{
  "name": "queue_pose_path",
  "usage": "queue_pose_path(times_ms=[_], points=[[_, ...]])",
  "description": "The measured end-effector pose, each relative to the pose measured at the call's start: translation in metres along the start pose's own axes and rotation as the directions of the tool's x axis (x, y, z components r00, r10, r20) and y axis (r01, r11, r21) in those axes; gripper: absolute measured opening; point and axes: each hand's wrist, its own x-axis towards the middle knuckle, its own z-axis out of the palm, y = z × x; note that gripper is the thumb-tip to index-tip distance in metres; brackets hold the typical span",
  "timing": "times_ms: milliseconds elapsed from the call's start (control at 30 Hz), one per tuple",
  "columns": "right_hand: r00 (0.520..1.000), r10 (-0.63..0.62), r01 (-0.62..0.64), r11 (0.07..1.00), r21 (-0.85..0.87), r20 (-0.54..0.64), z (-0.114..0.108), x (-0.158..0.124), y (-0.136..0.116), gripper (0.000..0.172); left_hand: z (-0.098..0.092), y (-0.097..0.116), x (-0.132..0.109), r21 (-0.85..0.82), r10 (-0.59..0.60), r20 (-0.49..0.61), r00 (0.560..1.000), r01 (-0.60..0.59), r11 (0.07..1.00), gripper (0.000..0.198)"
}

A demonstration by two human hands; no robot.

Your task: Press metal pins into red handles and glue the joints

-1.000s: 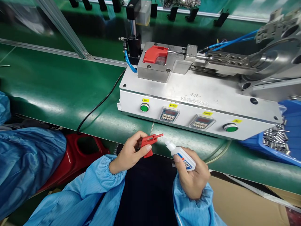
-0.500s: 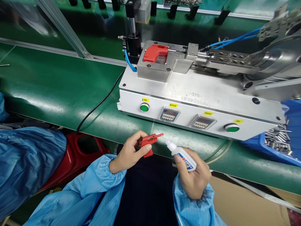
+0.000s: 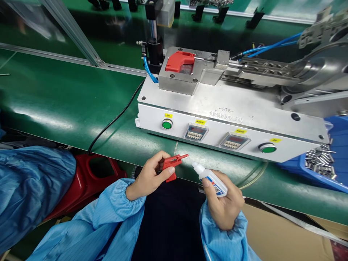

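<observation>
My left hand [image 3: 148, 177] is shut on a small red plastic part [image 3: 170, 164], which has a thin pointed arm reaching right. My right hand [image 3: 223, 201] holds a white squeeze bottle [image 3: 213, 182] with a blue-and-white label, its nozzle tilted up and left. The nozzle stays close to the red part's tip, with a small gap between them. Both hands hover over the front edge of a green conveyor belt [image 3: 67, 94]. A similar red part [image 3: 179, 61] sits in a metal fixture on the machine.
A white-fronted machine [image 3: 231, 132] with green buttons and digital displays stands on the belt, with blue air hoses behind it. A blue bin [image 3: 299, 170] of metal pins sits at right. A black cable [image 3: 116, 123] runs across the belt. A red plastic object [image 3: 89, 181] lies below left.
The bottle's nozzle has shifted slightly right, away from the red part. The left hand and red part have barely moved.
</observation>
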Motion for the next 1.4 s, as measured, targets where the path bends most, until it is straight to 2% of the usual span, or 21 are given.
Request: queue_pose_path(times_ms=[167, 333, 500, 567, 667, 767, 867, 1033, 1100, 1167, 1200, 1267, 1333, 1400], points=[[0.99, 0.121, -0.127, 0.988, 0.092, 0.067, -0.004, -0.001, 0.007, 0.016, 0.0, 0.002, 0.001, -0.053, -0.03, 0.006, 1.0, 0.03, 0.998, 0.042], [0.95, 0.234, -0.267, 0.952, 0.149, 0.207, -0.012, -0.004, 0.026, 0.023, -0.006, -0.006, 0.003, -0.069, -0.145, -0.047, 0.988, 0.141, 0.988, 0.049], [0.954, 0.208, -0.207, 0.978, -0.027, 0.214, -0.009, -0.009, 0.057, 0.015, -0.024, -0.028, 0.017, -0.064, -0.215, -0.031, 0.976, 0.213, 0.975, 0.058], [0.96, 0.188, -0.17, 0.98, -0.105, 0.206, -0.007, -0.013, 0.068, 0.018, -0.029, -0.035, 0.021, -0.017, -0.21, -0.04, 0.977, 0.209, 0.978, 0.058], [0.977, 0.116, -0.078, 0.975, -0.207, 0.181, -0.011, -0.017, 0.076, 0.033, -0.033, -0.044, 0.026, 0.106, -0.151, -0.099, 0.984, 0.161, 0.981, 0.047], [0.986, 0.019, 0.03, 0.957, -0.289, 0.166, -0.031, -0.017, 0.071, 0.047, -0.033, -0.052, 0.029, 0.213, -0.063, -0.164, 0.984, 0.098, 0.972, 0.037], [0.987, -0.064, 0.11, 0.937, -0.332, 0.148, -0.067, -0.004, 0.056, 0.037, -0.032, -0.057, 0.031, 0.249, -0.012, -0.17, 0.985, 0.055, 0.967, 0.034], [0.977, -0.207, 0.206, 0.853, -0.48, 0.052, -0.128, 0.05, 0.019, 0.022, -0.038, -0.067, 0.028, 0.208, 0.004, -0.152, 0.988, 0.028, 0.978, 0.042], [0.97, -0.238, 0.173, 0.817, -0.55, -0.049, -0.153, 0.076, 0.007, 0.021, -0.044, -0.075, 0.026, 0.158, -0.015, -0.179, 0.984, 0.044, 0.986, 0.051], [0.971, -0.19, 0.061, 0.778, -0.626, -0.142, -0.18, 0.1, -0.002, 0.025, -0.051, -0.082, 0.024, 0.113, -0.053, -0.2, 0.978, 0.076, 0.991, 0.06], [0.98, -0.133, -0.005, 0.736, -0.677, -0.151, -0.194, 0.111, -0.005, 0.025, -0.053, -0.084, 0.023, 0.096, -0.075, -0.202, 0.976, 0.096, 0.991, 0.064], [0.989, 0.081, -0.15, 0.582, -0.8, -0.126, -0.22, 0.129, -0.005, 0.022, -0.055, -0.087, 0.022, 0.081, -0.112, -0.193, 0.975, 0.129, 0.988, 0.069], [0.937, 0.33, -0.25, 0.403, -0.88, -0.116, -0.24, 0.142, 0.005, 0.018, -0.054, -0.085, 0.019, 0.092, -0.12, -0.2, 0.972, 0.141, 0.986, 0.073], [0.868, 0.485, -0.291, 0.329, -0.898, -0.104, -0.249, 0.149, 0.026, 0.013, -0.05, -0.08, 0.016, 0.127, -0.103, -0.213, 0.972, 0.132, 0.983, 0.073]])
